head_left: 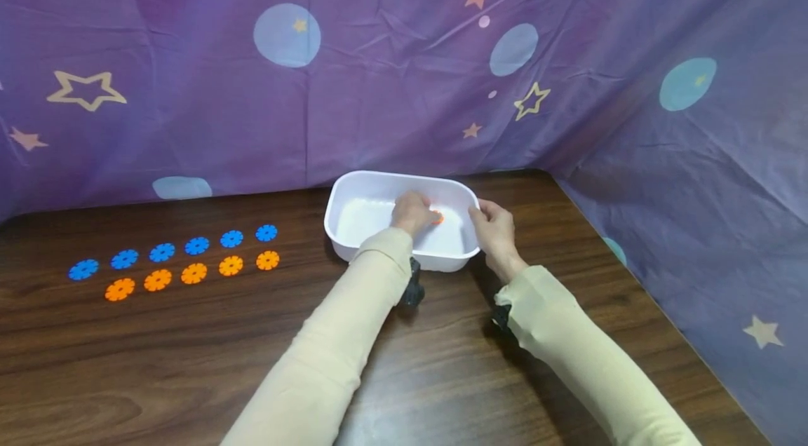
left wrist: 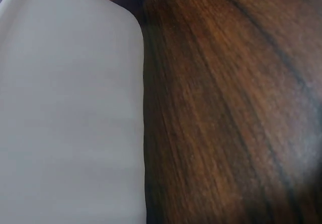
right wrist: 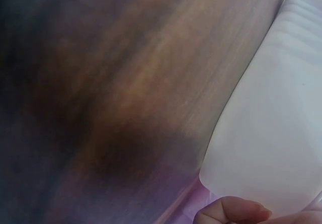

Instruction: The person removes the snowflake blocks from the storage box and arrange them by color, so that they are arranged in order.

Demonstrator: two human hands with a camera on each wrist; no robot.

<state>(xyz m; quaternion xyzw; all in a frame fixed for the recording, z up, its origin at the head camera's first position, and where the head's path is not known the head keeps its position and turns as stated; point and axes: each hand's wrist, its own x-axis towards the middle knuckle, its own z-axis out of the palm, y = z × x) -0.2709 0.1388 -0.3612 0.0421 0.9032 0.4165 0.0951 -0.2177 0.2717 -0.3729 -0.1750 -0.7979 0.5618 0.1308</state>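
A white plastic basin [head_left: 362, 249] stands near the back of the table. My left hand [head_left: 413, 213] reaches down inside it, its thumb and fingertips at an orange notched snowflake disc [head_left: 440, 219], which they seem to pinch; part of the disc is hidden behind them. My right hand [head_left: 496, 230] grips the basin's right rim, thumb at the inner side. In the right wrist view, curled fingers [right wrist: 234, 211] show against the basin's outer wall [right wrist: 266, 133]. The left wrist view holds mostly the basin's front wall [left wrist: 75, 108], with the left hand out of sight.
Left of the basin, a row of blue snowflake discs [head_left: 197, 245] lies behind a row of orange snowflake discs [head_left: 193, 273] on the wooden table [head_left: 158, 376]. A purple curtain [head_left: 379, 81] with stars hangs behind and along the right edge.
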